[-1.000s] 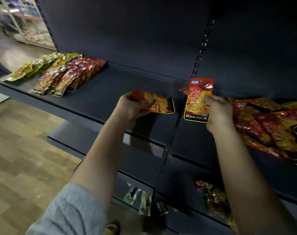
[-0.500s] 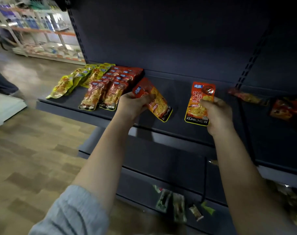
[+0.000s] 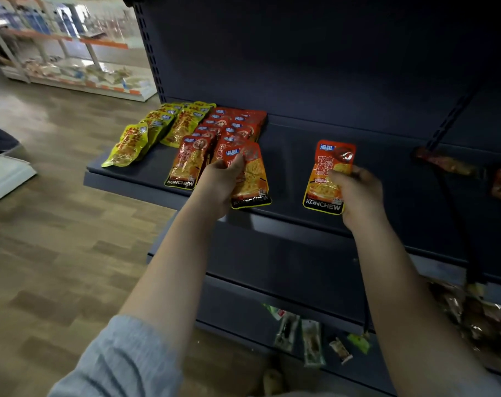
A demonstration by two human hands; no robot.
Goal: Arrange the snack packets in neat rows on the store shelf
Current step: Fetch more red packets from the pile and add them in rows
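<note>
The flat orange-red foil snack packet with the black KONCHEW band [image 3: 250, 179] in the left hand [image 3: 219, 186] now lies upright at the near end of the right-hand red row, overlapping the packets behind it, where half a second ago it was tilted and held right of the rows. The left hand's fingers curl over its left edge and pinch it, so it is not yet let go. A second orange-red KONCHEW packet [image 3: 329, 176] is held upright by the right hand [image 3: 358, 193], fingers curled round its right edge, above bare shelf well to the right of the rows; it has kept that pose. Beside the two red rows [image 3: 229, 127], further left, sit two rows of yellow-green foil packets [image 3: 157, 127], fanned toward the near edge of the dark blue metal shelf [image 3: 295, 156]. At the far right, loose red packets [image 3: 446, 164] lie unsorted on the next bay, and small mixed packets [image 3: 309, 336] are scattered on the lower shelf. I judge the left packet's placing nearly done; the right-hand one likely starts or joins a row next, and the loose stock shows much work remaining.
</note>
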